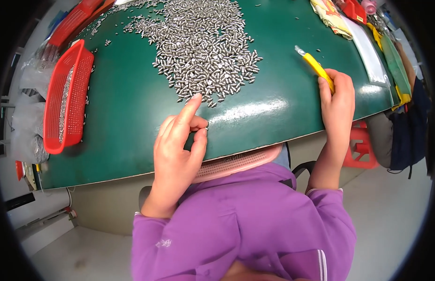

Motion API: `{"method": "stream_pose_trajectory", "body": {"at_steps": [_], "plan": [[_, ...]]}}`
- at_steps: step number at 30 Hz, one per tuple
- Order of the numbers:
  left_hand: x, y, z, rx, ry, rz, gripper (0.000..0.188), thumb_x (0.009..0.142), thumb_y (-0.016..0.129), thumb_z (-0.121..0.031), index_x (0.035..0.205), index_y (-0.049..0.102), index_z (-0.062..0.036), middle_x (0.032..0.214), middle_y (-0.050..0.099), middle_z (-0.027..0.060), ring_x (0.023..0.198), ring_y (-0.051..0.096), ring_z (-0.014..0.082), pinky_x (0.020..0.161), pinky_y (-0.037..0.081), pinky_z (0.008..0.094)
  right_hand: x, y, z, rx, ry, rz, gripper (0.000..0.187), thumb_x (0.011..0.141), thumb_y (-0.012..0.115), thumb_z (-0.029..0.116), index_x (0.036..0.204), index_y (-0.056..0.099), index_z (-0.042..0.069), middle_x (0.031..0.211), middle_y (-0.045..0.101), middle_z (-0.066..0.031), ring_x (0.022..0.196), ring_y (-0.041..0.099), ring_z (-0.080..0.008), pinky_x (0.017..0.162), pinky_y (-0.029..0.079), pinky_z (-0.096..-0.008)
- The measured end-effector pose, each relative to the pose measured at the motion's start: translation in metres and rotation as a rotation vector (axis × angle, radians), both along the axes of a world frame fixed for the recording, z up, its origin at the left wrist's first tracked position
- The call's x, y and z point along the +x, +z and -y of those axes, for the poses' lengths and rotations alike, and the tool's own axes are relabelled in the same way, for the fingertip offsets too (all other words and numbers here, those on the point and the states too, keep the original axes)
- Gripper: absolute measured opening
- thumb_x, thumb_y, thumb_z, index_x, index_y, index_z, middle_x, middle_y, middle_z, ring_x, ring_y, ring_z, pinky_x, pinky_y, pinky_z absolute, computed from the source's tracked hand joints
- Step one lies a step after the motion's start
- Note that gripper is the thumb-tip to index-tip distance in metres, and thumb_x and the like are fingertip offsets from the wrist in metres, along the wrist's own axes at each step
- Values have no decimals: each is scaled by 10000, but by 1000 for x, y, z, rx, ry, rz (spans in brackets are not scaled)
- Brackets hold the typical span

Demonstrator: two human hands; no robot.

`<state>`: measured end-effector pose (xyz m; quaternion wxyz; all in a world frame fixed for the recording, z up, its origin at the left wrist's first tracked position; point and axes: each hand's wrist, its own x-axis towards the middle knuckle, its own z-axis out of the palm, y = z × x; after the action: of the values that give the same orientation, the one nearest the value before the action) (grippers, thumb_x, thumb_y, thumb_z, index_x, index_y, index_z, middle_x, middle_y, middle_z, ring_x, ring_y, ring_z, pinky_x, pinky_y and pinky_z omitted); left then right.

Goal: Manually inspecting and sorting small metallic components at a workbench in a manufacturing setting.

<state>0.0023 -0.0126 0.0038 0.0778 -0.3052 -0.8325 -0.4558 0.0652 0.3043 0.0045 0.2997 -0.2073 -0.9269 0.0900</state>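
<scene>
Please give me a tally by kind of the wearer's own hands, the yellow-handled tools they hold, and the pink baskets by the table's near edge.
Hands: 2 (left hand and right hand)
Yellow-handled tool: 1, in the right hand
Pink basket: 1
Total: 4

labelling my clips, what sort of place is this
Probably a workshop or factory bench for small parts: a big heap of small pointed metal parts lies on a green tabletop, and a red perforated plastic basket at the left holds more small metal pieces.
</scene>
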Motion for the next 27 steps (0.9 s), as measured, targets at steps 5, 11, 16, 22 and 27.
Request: {"method": "stream_pose_trajectory", "body": {"at_steps": [5, 11, 16, 22, 27], "plan": [[0, 0, 2, -7, -9, 33, 644, 824, 683, 95, 1436, 555, -62, 853, 675, 49, 815, 605, 207, 788, 518, 351, 49, 29, 64, -843, 441, 27, 284, 1052, 486, 71, 1317, 549, -10, 933, 660, -79, 670, 592, -90, 629, 494, -248], [2, 5, 2, 20, -17, 124, 691, 814, 691, 106, 1463, 525, -61, 844, 670, 46, 830, 611, 193, 791, 537, 334, 70, 24, 105, -787, 837, 472, 657, 937, 630, 59, 1541, 370, 76, 1147, 677, -202, 955, 706, -376, 828, 572, -451], [4, 7, 5, 24, 4, 191, 693, 799, 710, 109, 1452, 533, -43, 829, 669, 49, 830, 620, 188, 775, 554, 324, 59, 11, 117, -572, 882, 329, 703, 906, 615, -9, 1556, 369, 91, 933, 648, -154, 793, 684, -351, 710, 574, -454], [5, 5, 5, 57, 6, 209, 676, 807, 711, 102, 1445, 542, -46, 831, 673, 44, 828, 623, 178, 776, 555, 318, 56, 12, 128, -364, 839, 285, 765, 840, 640, -26, 1557, 410, 110, 727, 519, -100, 561, 597, -286, 528, 545, -411], [6, 6, 5, 53, 23, 231, 651, 816, 705, 100, 1432, 555, -46, 833, 674, 42, 831, 621, 168, 780, 556, 312, 52, 16, 130, -314, 835, 352, 765, 833, 631, -24, 1556, 414, 99, 720, 522, -107, 525, 590, -292, 512, 543, -425]]}}
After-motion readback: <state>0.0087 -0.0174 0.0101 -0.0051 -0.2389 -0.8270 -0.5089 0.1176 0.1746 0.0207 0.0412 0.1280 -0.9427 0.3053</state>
